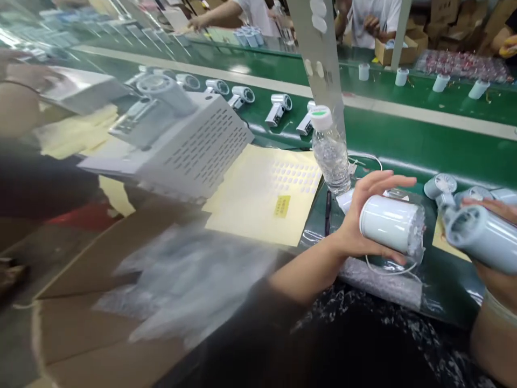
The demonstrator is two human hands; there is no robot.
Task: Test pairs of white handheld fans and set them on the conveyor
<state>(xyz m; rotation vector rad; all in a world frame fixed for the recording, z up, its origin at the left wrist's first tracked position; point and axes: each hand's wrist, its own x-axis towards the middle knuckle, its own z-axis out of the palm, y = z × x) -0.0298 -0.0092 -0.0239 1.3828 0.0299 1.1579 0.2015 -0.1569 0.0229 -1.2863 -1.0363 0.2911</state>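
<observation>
My left hand (355, 226) is curved around a white cylinder (385, 223), its thumb below and its fingers stretched along the top. Something clear and crinkled shows at the cylinder's right end. At the right edge, my right hand (490, 277) grips a light-blue tube-shaped housing (488, 237) with a round grille-like end facing left. More light-blue housings (440, 185) lie just behind it. Under my left hand is a clear bubble-wrap strip (383, 283) with a white cord. A clear water bottle (331, 153) with a white-green cap stands behind my left hand.
A yellowish sticker sheet (258, 215) lies left of the bottle, beside a black pen (327, 213). A slotted white metal box (194, 145) carries another housing. Below sits a cardboard carton (92, 318) with clear bags. Housings line the green conveyor (404, 124); people work opposite and left.
</observation>
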